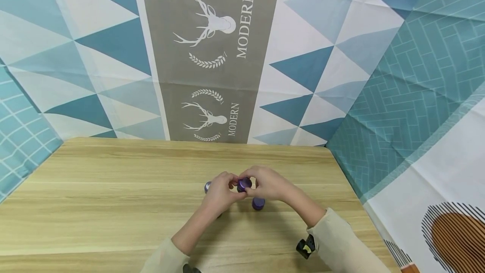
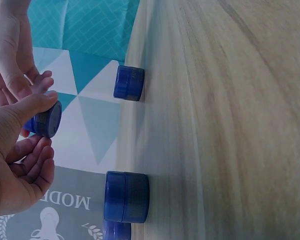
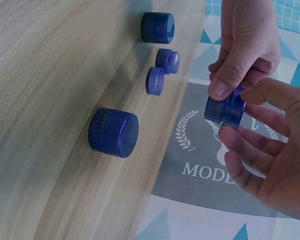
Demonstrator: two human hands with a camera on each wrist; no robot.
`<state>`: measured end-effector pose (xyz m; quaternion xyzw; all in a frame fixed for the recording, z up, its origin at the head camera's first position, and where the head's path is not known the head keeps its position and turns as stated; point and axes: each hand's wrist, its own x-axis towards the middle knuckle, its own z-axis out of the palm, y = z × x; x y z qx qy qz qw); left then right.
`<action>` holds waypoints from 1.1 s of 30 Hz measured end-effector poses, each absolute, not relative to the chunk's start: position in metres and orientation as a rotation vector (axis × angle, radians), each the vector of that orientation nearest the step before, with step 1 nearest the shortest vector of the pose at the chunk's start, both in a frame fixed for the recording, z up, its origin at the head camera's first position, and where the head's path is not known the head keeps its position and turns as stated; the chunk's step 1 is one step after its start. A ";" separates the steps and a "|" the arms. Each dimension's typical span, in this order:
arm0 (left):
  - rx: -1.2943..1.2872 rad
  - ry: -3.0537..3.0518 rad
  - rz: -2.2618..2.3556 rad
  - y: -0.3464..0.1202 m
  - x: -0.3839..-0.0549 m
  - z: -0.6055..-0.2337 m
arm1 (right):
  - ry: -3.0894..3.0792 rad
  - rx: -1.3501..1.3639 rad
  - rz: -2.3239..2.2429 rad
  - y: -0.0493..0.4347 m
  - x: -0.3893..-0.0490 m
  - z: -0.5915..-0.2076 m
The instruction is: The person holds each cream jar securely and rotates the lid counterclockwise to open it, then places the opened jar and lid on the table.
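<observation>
Near four blue pieces (image 3: 113, 132) (image 3: 157, 27) (image 3: 167, 61) (image 3: 155, 81), two hands (image 1: 219, 191) (image 1: 267, 183), grip narrowed, pinch one blue jar (image 3: 219, 110).

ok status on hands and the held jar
Left hand and right hand pinching held jar, raised off table. Another jar standing nearby. Nothing seen blocking.

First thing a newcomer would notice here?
Probably the patterned backdrop behind the wooden table, its grey panel printed with white deer heads and MODERN. Next, mid-table, the left hand and right hand meeting on one small held jar. Then another jar, standing on the table, lettered AUPRES in the right wrist view.
</observation>
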<state>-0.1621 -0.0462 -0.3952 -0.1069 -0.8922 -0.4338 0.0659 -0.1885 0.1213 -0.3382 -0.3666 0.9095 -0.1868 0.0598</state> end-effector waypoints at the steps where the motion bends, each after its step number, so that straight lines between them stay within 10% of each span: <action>1: -0.323 -2.691 -1.307 -0.046 -0.162 -0.395 | 2.748 -1.115 -0.567 0.122 -0.189 -0.339; 33: -0.314 -2.672 -1.345 -0.049 -0.162 -0.395 | 2.793 -1.011 -0.622 0.120 -0.189 -0.343</action>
